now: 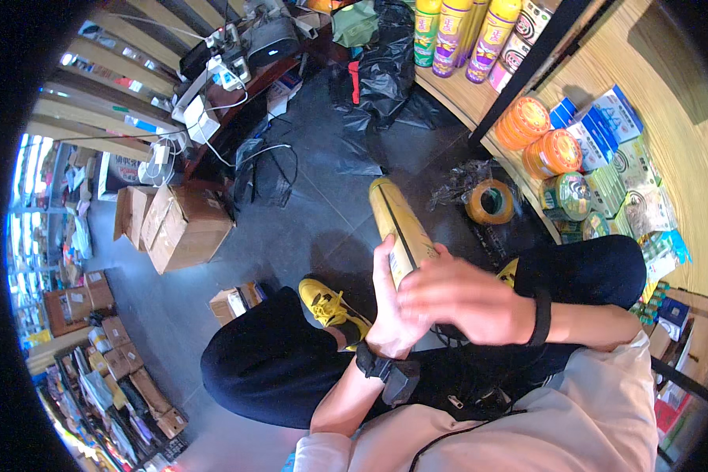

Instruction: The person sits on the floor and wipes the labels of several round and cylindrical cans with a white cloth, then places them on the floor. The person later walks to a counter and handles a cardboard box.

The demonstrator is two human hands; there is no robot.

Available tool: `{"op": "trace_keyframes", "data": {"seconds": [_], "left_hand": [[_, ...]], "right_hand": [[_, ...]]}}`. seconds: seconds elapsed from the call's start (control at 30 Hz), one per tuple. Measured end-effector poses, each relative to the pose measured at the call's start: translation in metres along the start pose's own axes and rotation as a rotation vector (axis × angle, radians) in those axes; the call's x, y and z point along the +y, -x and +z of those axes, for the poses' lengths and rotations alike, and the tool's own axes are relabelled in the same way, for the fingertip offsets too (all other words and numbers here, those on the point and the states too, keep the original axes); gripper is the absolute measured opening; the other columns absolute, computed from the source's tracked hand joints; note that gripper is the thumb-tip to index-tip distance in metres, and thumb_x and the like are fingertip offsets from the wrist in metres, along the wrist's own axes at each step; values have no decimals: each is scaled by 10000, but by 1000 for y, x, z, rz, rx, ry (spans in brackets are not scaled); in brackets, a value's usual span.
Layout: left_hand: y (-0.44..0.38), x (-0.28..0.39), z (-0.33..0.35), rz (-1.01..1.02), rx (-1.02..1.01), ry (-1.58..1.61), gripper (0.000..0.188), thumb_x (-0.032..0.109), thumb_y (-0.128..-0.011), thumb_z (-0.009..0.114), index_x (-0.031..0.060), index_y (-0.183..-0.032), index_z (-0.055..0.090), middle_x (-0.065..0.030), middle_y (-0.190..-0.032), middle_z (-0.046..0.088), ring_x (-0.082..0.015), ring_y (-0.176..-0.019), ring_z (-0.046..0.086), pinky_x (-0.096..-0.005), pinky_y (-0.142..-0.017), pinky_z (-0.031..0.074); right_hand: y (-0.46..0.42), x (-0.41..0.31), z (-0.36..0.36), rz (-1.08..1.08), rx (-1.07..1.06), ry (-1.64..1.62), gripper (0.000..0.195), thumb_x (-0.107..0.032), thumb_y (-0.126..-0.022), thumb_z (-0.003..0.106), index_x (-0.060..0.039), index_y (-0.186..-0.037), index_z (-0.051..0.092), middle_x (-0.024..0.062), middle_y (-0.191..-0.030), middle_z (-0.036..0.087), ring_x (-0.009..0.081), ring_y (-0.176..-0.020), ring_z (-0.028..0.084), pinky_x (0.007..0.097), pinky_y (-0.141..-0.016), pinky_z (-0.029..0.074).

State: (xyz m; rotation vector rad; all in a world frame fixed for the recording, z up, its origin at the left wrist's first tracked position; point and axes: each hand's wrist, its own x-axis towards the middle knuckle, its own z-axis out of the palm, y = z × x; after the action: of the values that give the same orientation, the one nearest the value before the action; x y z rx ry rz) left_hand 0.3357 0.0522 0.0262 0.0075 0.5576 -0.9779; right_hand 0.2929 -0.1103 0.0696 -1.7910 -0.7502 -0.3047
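My left hand (398,321), with a black strap at the wrist, grips a pale yellow cylindrical can (406,221), probably an aerosol can. Its thumb lies along the can's left side. A dark line runs lengthwise down the can, which tilts away from me over the floor. My right hand (469,301) is blurred by motion and lies across the can's near end, overlapping my left hand. It hides that end, so I cannot tell whether its fingers close on the can. Beyond the hands, a roll of tape (489,202) lies on the floor beside crumpled clear plastic (457,180).
Right, wooden shelving (699,194) holds yellow-capped spray cans (451,38), orange round tubs (522,123) and blue-white boxes (593,138). A black plastic bag (383,76) lies ahead. Left are a cardboard box (186,230), a small open box (236,302) and cables (271,171).
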Motion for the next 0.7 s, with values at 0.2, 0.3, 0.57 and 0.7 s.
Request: {"op": "trace_keyframes", "data": {"seconds": [0.2, 0.3, 0.57, 0.7], "left_hand": [[9, -7, -16, 42, 40, 135, 688, 551, -900, 761, 104, -1381, 554, -100, -1276, 618, -213, -1159, 623, -394, -961, 559], [4, -6, -20, 38, -69, 260, 546, 478, -968, 727, 153, -1376, 567, -39, -1274, 647, -137, -1134, 628, -329, -955, 548], [11, -13, -38, 297, 43, -646, 522, 520, -1047, 589, 118, -1380, 582, -73, -1237, 670, -188, -1136, 663, -338, -986, 540], [12, -14, -3, 249, 332, -529, 634, 586, -1080, 438, 24, -1345, 566, -141, -1181, 658, -279, -1131, 659, -417, -1021, 526]], "right_hand": [[4, 14, 12, -381, -265, 749, 447, -182, -932, 595, -52, -1350, 689, 83, -1473, 623, 226, -1422, 549, 428, -1246, 379], [-16, 15, 0, -384, -224, 730, 394, -204, -888, 622, -70, -1248, 712, 84, -1385, 656, 259, -1358, 586, 461, -1233, 414], [-3, 4, 6, -144, -192, 505, 394, -159, -884, 641, -46, -1259, 682, 112, -1326, 650, 294, -1330, 594, 529, -1219, 429], [11, 1, 12, -58, -210, 294, 425, -125, -907, 617, -3, -1314, 642, 148, -1412, 596, 352, -1401, 539, 537, -1256, 382]]}}
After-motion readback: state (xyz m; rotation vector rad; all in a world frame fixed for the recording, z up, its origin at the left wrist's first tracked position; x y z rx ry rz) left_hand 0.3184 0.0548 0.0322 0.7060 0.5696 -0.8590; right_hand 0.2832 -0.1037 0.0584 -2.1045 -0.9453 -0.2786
